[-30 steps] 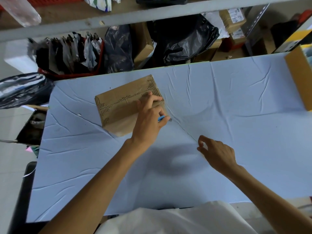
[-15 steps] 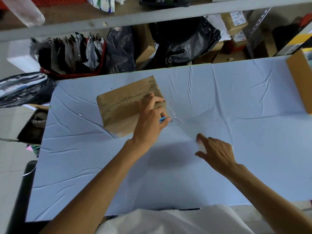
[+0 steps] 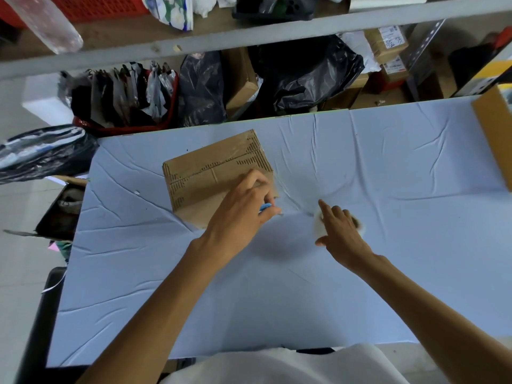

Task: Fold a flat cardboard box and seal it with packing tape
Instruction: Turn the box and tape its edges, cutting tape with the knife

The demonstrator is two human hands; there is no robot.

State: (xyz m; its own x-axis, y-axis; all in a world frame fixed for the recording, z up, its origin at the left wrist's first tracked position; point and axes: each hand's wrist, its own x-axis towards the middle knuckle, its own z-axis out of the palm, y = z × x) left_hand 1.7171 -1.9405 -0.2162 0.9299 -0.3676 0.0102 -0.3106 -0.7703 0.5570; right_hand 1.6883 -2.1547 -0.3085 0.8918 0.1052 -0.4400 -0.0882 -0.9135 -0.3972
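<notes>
A closed brown cardboard box [image 3: 210,173] stands on the light blue table [image 3: 388,176], left of centre. My left hand [image 3: 243,212] rests against the box's near right corner, fingers closed on a small blue tool [image 3: 265,207], mostly hidden in the grip. My right hand [image 3: 340,231] is to the right of the box, low over the table, holding a roll of clear packing tape [image 3: 360,225]. The roll is blurred and partly hidden under my fingers. A thin line runs from the box's corner toward the roll; I cannot tell whether it is tape.
Another cardboard box [image 3: 496,139] sits at the table's right edge. Behind the table's far edge are black plastic bags [image 3: 310,70], a red basket [image 3: 124,126] of packets and stacked cartons. A grey shelf beam [image 3: 249,37] crosses overhead.
My right hand has moved up and to the right, closer to the box's corner, and the tape roll now shows under it. My left hand stays at the box.
</notes>
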